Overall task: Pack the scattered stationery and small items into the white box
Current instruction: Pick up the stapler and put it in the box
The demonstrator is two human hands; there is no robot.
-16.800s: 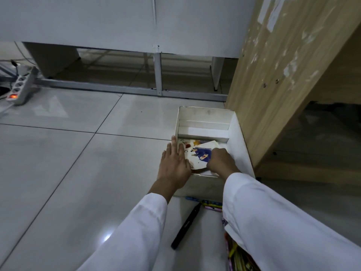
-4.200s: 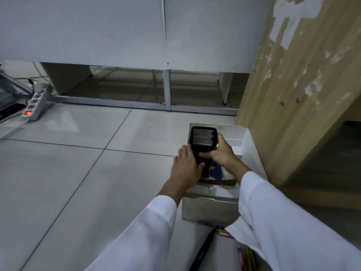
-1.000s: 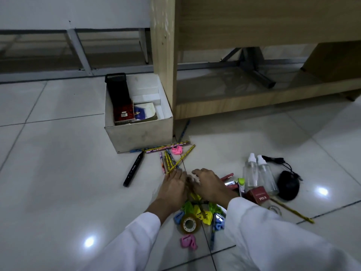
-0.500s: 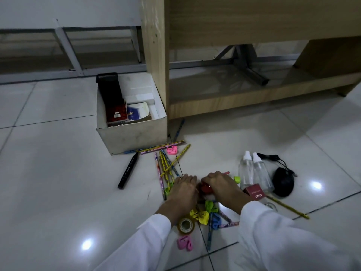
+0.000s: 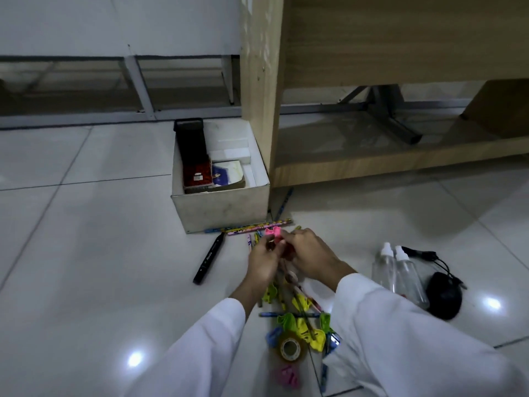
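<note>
Wooden desk leg [image 5: 259,90] and tiled floor [image 5: 86,253] frame the shot; the white box [image 5: 223,207] sits on the floor right against that leg, and since 4.2 s ago it holds the black mesh holder [image 5: 190,141] leaning at its left wall, beside a red book [image 5: 197,174] and a white booklet [image 5: 229,174]. I'd call the big items done. View has swung from the box down to the scattered pile, and over the last 1 s both hands have come up off the floor. My left hand [image 5: 264,260] and right hand [image 5: 310,255] now meet just above the pencils, fingers curled and pinching a small red-and-dark cluster between them, probably clips or erasers; too small to name. A pink clip [image 5: 272,232] shows right at the fingertips, and I can't tell if it is held or lying on the floor behind. Still on the floor: black marker [image 5: 208,259] left of the hands, 2 clear spray bottles [image 5: 398,270] and a black mouse [image 5: 443,296] to the right, a long patterned pencil [image 5: 257,227] at the box front, yellow and green clips [image 5: 300,322] and a tape roll [image 5: 290,349] near my sleeves. So the small-item pickup has only begun, and most of the pile is still unpacked; next I'd carry this handful forward and left into the box.
</note>
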